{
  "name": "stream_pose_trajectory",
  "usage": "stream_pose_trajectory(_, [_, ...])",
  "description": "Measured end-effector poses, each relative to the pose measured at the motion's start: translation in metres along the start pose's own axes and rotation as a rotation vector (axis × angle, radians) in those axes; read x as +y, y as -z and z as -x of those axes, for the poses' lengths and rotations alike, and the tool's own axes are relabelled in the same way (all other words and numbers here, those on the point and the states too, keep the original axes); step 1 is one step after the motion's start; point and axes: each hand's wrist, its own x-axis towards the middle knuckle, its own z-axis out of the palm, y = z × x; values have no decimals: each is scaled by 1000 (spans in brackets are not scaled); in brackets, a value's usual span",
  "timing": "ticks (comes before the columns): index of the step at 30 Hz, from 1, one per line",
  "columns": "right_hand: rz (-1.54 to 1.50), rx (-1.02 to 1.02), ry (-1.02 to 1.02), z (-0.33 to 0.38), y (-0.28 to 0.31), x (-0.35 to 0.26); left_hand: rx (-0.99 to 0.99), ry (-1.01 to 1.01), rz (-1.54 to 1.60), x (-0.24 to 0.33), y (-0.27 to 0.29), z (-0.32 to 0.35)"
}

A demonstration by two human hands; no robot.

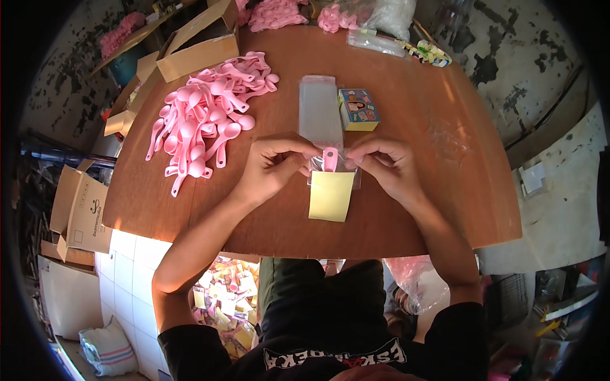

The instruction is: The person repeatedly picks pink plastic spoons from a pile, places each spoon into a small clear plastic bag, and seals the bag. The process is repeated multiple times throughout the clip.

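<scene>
Both hands meet over the middle of the table at a small clear plastic bag. My left hand pinches the bag's left edge near its top, and my right hand pinches the right edge. Between them the handle of a pink spoon shows through the bag. A pale yellow card covers the spoon's lower part. Just beyond my hands lies a stack of flat clear bags. To its right sits a stack of printed cards, blue and pink on top with yellow sides.
A heap of pink spoons covers the table's left side. Behind it stands an open cardboard box. Bags of pink pieces and clear plastic lie along the far edge. Many packed spoons with cards lie below the table.
</scene>
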Motion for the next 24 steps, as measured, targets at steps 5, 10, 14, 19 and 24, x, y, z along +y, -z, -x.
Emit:
stream_pose_trajectory(5, [-24, -22, -9, 0, -3, -9, 14, 13, -10, 1, 1, -1])
stream_pose_trajectory(10, [-32, -38, 29, 1, -3, -3, -18, 63, 106, 6, 3, -1])
stream_pose_trajectory(14, [87, -48, -134, 4, -10, -7, -14, 14, 3, 5, 2, -3])
stream_pose_trajectory(19, [-1, -30, -201, 4, -11, -10, -4, 48, 6, 18, -2, -5])
stream_pose_trajectory(24, [-75, 65, -49, 6, -9, -12, -91, 131, -111, 80, 12, 18])
